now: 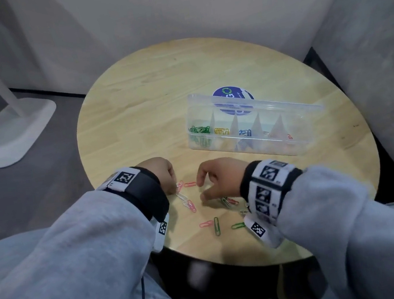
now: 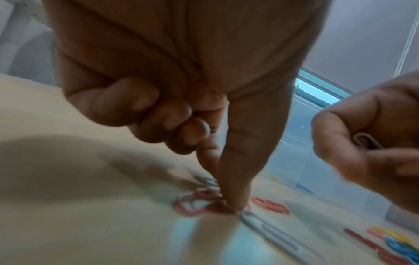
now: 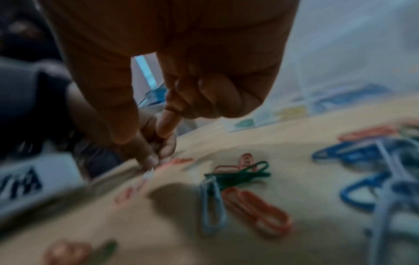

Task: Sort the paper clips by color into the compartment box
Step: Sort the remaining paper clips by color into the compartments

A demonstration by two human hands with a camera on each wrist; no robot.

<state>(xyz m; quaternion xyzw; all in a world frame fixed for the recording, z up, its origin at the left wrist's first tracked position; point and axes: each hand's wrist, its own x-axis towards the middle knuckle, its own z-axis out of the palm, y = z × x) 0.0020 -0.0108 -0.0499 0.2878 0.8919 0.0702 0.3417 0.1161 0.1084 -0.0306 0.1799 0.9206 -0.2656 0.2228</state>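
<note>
Here, loose coloured paper clips (image 1: 200,208), left hand (image 1: 166,172) pinching one, right hand (image 1: 216,177) holding a white clip (image 2: 365,142).

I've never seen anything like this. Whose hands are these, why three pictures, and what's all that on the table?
No machine: a person wears cameras on the head and both wrists. The head view looks down on a round wooden table with loose paper clips and a clear compartment box already holding green, yellow and blue ones. The left wrist view shows the left hand pinching at a white paper clip on the wood. The right hand holds a pale paper clip.
</note>
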